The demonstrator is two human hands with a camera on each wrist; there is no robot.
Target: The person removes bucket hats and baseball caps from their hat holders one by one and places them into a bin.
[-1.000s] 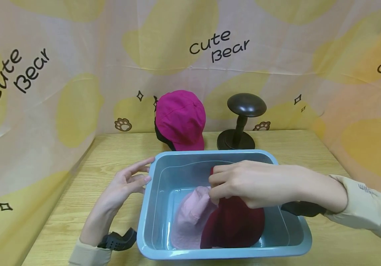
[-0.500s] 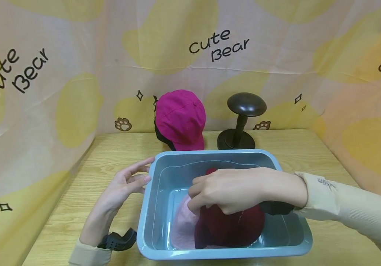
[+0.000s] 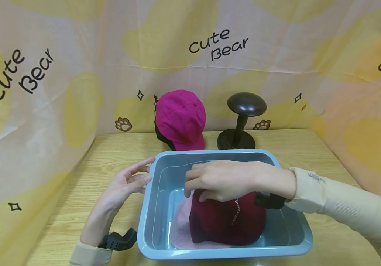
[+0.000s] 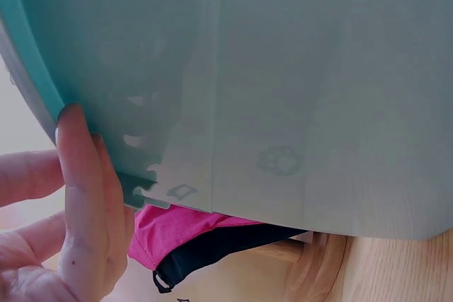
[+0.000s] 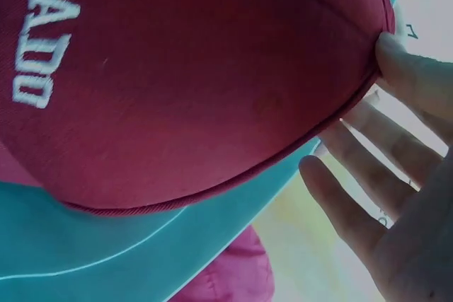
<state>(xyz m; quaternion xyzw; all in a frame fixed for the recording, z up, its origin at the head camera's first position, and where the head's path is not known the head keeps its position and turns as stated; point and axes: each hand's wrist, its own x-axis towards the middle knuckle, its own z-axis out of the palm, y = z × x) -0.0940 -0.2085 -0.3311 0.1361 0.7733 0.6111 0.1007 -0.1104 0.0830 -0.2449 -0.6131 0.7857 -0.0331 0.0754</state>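
My right hand (image 3: 222,181) reaches into a light blue basin (image 3: 147,221) and pinches the edge of a dark red cap (image 3: 230,225). White lettering on the cap faces the right wrist camera, where the thumb and fingers meet at the brim-side edge (image 5: 368,86). Beneath it, partly covered, lies a pale pink cap (image 3: 181,225). At the basin's left rim rests my left hand (image 3: 124,184), its relaxed fingers touching the rim; the left wrist view shows those fingertips (image 4: 74,132) against the outer side.
Behind the basin, a bright magenta cap (image 3: 180,118) sits on a stand. Right of it is a dark mushroom-shaped hat stand (image 3: 246,105) with nothing on top. All stand on a wooden table (image 3: 110,147), with printed cloth (image 3: 164,44) hanging around the back and sides.
My right hand has shifted left and the dark red cap has turned with it, bringing its white lettering into view and covering more of the pale pink cap. The left hand stays put.
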